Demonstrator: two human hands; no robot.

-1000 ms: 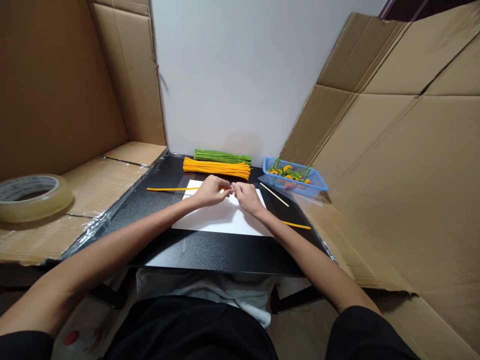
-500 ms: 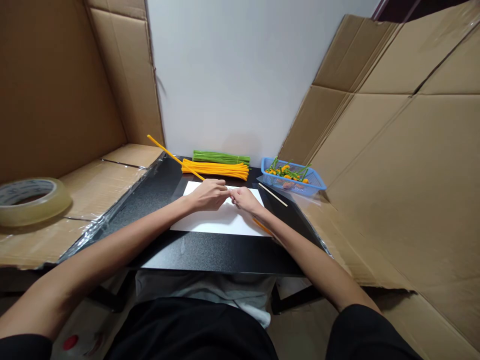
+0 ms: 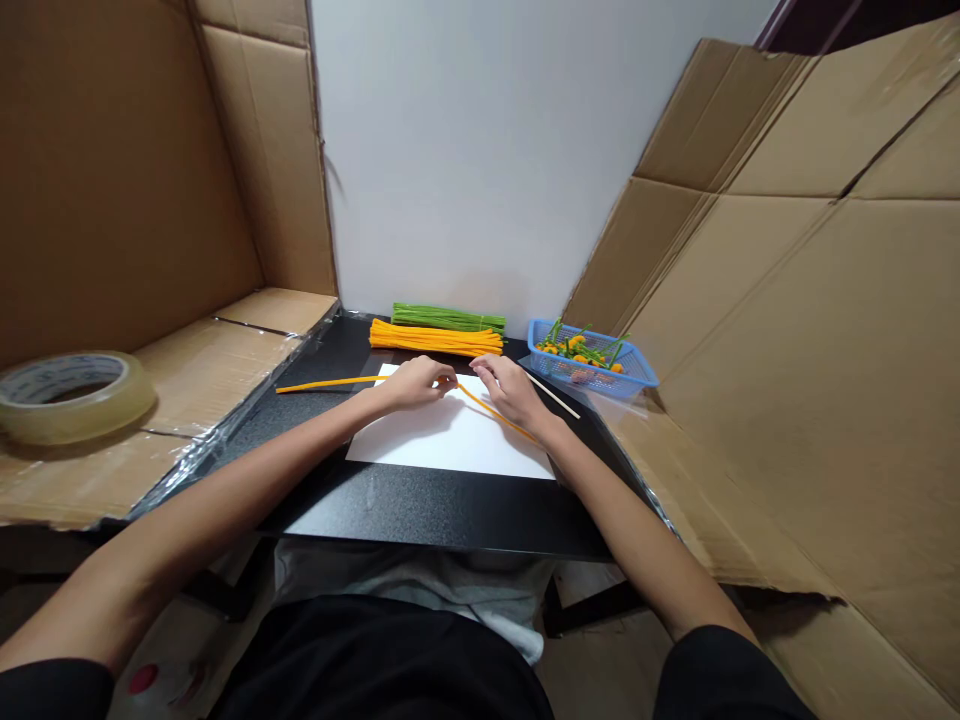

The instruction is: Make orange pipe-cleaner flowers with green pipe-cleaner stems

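Moved: the orange pipe cleaner (image 3: 330,383) has swung its left leg down from 10 o'clock to lie flat toward 9 o'clock; its right leg now shows, running toward 4 o'clock.
Left hand (image 3: 414,381): pinching the stem at its bend, over the white paper (image 3: 450,445).
Right hand (image 3: 512,390): fingers loosely extended on the right leg; grip unclear.
Around: orange bundle (image 3: 435,338) and green bundle (image 3: 448,318) at 12 o'clock; blue basket (image 3: 592,383) at 2 o'clock; wooden stick (image 3: 559,399) just beside the right hand; tape roll (image 3: 71,395) well apart at 9 o'clock.
In the way: the right wrist covers the stem's far end.
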